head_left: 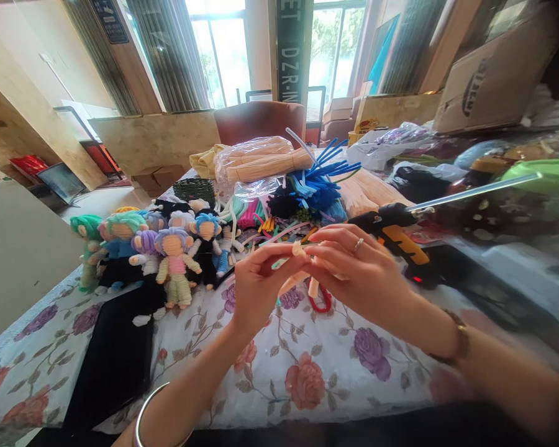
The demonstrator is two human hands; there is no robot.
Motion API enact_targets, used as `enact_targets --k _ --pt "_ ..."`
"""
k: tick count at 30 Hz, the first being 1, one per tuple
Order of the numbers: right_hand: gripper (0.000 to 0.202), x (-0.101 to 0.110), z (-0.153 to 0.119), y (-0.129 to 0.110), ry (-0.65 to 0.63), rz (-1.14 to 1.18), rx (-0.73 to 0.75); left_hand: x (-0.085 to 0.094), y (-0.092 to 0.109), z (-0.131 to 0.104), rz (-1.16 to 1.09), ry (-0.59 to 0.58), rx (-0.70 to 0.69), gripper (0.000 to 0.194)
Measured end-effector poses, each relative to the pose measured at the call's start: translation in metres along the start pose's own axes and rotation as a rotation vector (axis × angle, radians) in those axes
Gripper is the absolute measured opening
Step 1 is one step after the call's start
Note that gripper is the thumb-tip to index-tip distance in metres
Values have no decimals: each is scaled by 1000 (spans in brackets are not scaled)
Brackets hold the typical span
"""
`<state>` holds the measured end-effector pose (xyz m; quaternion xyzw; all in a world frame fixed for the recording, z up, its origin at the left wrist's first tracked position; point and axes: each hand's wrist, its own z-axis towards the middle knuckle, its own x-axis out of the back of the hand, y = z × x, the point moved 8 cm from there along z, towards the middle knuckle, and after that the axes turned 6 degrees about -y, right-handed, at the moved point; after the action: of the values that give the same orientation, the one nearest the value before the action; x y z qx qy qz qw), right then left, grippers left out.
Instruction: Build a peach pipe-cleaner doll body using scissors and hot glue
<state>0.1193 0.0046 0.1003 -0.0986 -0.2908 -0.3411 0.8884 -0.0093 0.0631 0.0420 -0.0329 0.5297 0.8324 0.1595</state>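
Observation:
Both hands meet over the middle of the flowered tablecloth, fingers pinched together. Between their fingertips is a small peach-coloured pipe cleaner piece [299, 249], bent or coiled at its top. My left hand [263, 282] pinches it from the left with thumb and index finger. My right hand [361, 267], with a ring on one finger, grips it from the right; some of its fingers are hidden. A pale peach length [313, 287] hangs below the hands. Behind it on the cloth lies a red loop [323, 301], possibly scissor handles, partly covered.
Several pipe cleaner dolls [174, 267] stand at the left behind a black tablet-like slab [114, 354]. A glue gun [400, 233] with a clear stick and a red light lies right of my hand. Blue pipe cleaners [323, 180] and wrapped peach bundles [265, 161] are piled behind.

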Motion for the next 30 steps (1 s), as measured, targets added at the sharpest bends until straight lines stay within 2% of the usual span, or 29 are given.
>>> enact_targets --k 6,14,19,25,30 --pt "9 -2 1 -16 7 -152 74 1 -2 1 -4 2 -3 12" --pt "19 -13 2 -13 -160 -329 233 4 1 0 60 35 -7 13" --pt "19 -7 6 -11 -241 -264 333 2 1 -1 100 46 6 14" --pt "11 -7 0 -4 -220 -178 331 -4 1 -2 164 -6 16 10" --pt "6 -10 -8 4 -159 -140 303 -3 -2 -3 225 1 58 10"
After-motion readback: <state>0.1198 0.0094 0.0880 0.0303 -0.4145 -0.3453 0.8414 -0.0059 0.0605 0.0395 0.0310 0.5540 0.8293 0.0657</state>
